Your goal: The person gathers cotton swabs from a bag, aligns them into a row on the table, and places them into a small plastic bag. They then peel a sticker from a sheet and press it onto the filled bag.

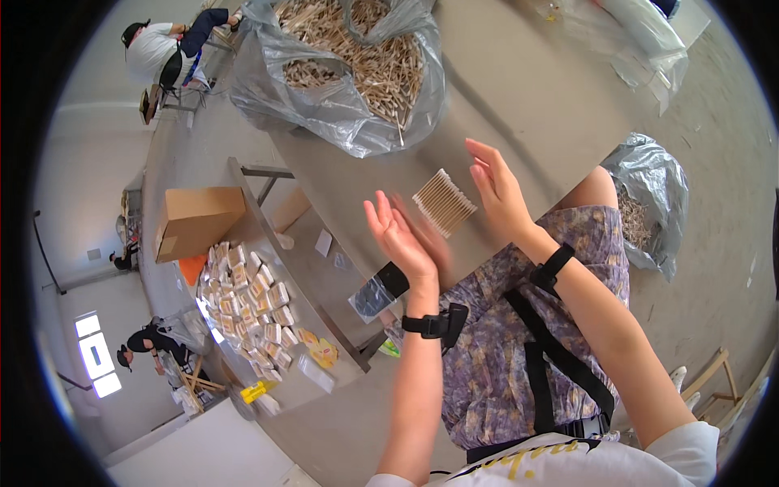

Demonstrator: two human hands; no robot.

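A flat row of cotton swabs [445, 203] with wooden sticks and white tips lies on the grey-brown table [535, 97], between my two hands. To the left of the row is my left hand [404, 243], palm turned inward and fingers stretched out; its lower edge is smeared by motion. My right hand [501, 193] is on the other side, fingers extended and thumb apart, a small gap from the swab tips. Neither hand holds anything. Farther up the table, a grey plastic bag [349, 134] gapes over a big heap of loose cotton swabs [373, 69].
Another grey bag [661, 162] with swabs sits right of my lap. A black item with clear plastic [375, 299] is at the table's left edge. On the left table are many small packs [247, 296] and a cardboard box [199, 221]. People [162, 57] sit farther off.
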